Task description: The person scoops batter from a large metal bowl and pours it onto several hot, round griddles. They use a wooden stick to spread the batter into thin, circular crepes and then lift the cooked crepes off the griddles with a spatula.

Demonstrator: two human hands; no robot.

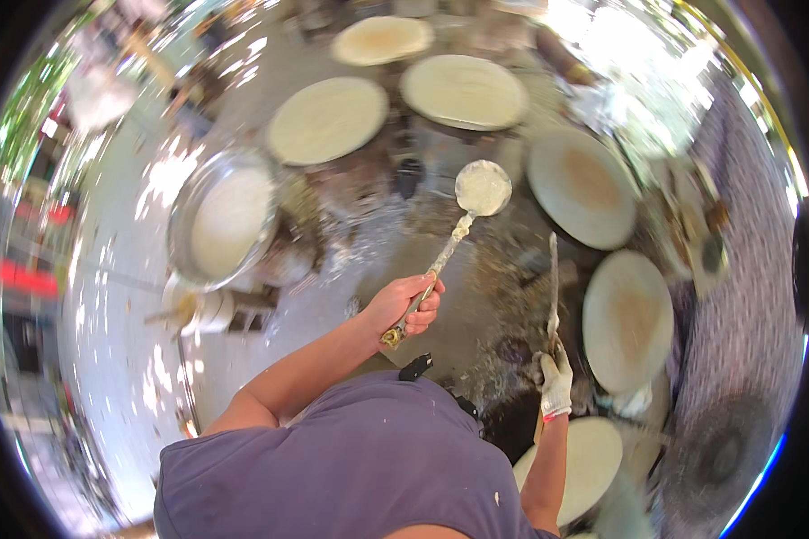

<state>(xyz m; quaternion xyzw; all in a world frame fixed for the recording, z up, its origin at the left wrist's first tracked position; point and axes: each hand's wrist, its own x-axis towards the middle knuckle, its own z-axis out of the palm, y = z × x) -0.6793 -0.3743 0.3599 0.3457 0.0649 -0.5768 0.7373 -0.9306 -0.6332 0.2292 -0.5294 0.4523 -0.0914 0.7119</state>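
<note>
My left hand (409,305) is closed around the handle of a metal ladle (484,188), whose round bowl carries pale batter; more batter clings to the handle. On my right hand (555,382) is a white work glove, its fingers wrapped round a long, thin, stick-like tool (554,278) pointing away from me. That tool is blurred, so its exact kind is unclear. Beyond the ladle, pale batter covers two round griddles (328,120) (464,92). Closest to the gloved hand is a round griddle (628,322) with a browned middle.
A wide metal basin (182,225) of white batter stands at the left. Farther off is another coated griddle (382,40); a grey griddle with a brown patch (602,184) lies at the right. Below my right forearm is one more pale round (589,458). A textured wall (737,251) bounds the right side.
</note>
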